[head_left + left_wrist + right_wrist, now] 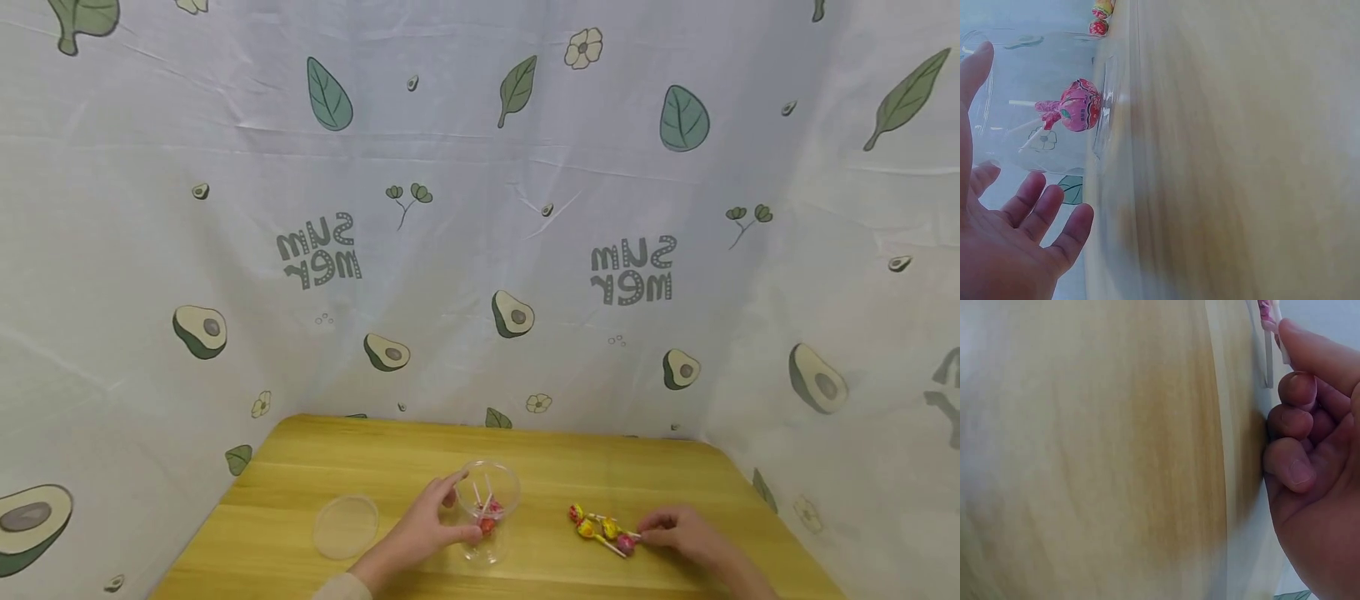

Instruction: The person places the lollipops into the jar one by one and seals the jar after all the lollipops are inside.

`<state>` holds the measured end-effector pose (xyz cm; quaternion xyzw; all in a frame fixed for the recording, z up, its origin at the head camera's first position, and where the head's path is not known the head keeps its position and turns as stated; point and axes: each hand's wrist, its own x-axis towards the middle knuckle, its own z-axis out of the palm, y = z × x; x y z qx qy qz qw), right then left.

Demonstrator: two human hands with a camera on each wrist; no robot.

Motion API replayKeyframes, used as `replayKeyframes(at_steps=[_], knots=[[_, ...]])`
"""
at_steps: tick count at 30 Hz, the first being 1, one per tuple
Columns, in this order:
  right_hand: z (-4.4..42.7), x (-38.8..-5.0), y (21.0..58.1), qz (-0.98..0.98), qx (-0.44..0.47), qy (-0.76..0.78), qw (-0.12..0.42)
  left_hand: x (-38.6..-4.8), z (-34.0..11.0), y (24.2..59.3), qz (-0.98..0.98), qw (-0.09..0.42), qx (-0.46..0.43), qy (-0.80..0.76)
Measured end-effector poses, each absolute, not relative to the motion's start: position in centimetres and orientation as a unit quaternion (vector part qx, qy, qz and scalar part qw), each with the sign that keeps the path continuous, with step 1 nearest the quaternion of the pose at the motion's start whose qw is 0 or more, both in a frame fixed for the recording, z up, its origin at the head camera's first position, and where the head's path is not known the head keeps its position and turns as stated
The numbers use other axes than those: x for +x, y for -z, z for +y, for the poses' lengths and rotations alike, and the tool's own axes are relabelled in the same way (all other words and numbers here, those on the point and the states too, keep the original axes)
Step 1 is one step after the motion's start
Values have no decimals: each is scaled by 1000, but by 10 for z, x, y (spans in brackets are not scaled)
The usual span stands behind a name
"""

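Note:
A clear plastic cup stands upright on the table, with a few lollipops inside, their sticks pointing up. My left hand holds the cup's left side between thumb and index finger; in the left wrist view the other fingers of that hand are spread below the cup, and a pink-wrapped lollipop shows through its wall. To the right lie several lollipops. My right hand pinches the stick of a purple-pink one; the right wrist view shows this hand with its other fingers curled.
A round translucent lid lies flat on the wooden table, left of my left hand. Behind and at both sides of the table hangs a pale cloth printed with leaves and avocados.

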<state>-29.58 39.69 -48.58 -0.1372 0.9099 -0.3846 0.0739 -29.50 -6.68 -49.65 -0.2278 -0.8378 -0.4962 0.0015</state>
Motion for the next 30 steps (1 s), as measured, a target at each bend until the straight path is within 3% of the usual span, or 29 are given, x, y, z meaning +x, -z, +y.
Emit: replayKeyframes(at_steps=[14,30], knots=[[391,-302,486,916,-107,384,46,-300,-69,501,-840,2,-220,495],[388,-302,483,925,-135,353,34,-296,-67,499,-844,-2,-227,486]])
